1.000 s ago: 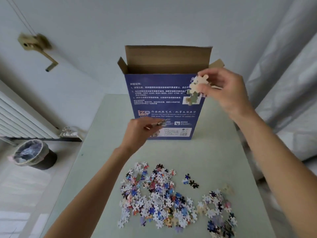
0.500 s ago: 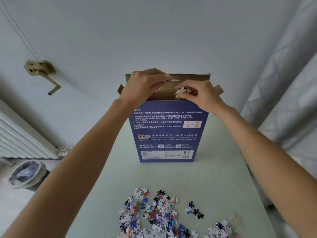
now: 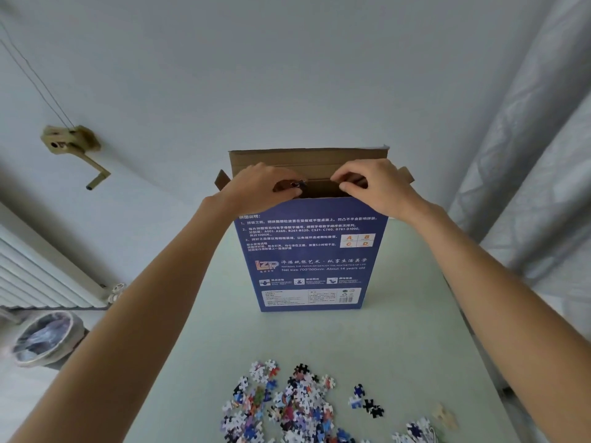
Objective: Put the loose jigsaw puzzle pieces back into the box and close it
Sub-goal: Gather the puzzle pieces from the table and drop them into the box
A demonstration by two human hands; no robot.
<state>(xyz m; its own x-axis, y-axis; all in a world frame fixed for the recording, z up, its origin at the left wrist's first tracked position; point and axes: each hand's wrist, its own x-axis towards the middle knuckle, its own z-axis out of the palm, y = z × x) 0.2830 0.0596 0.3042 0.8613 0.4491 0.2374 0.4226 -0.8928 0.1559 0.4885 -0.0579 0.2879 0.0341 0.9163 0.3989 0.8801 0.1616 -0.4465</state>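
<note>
The box (image 3: 308,254) stood upright at twelve o'clock, its flaps open. The left hand (image 3: 256,187) pinched small puzzle pieces (image 3: 297,184) over its mouth; whether the curled right hand (image 3: 372,183) held any was unclear. Loose pieces (image 3: 287,407), probably light and stiff, lay at six o'clock, best scooped in handfuls.

The box (image 3: 308,251) stands upright at twelve o'clock on the table (image 3: 399,346), its open mouth taken up by the left hand (image 3: 262,187) and right hand (image 3: 374,187). Bare tabletop lies between box and the puzzle pieces (image 3: 287,407) heaped at six o'clock. Open lanes flank the box at nine and three o'clock.
</note>
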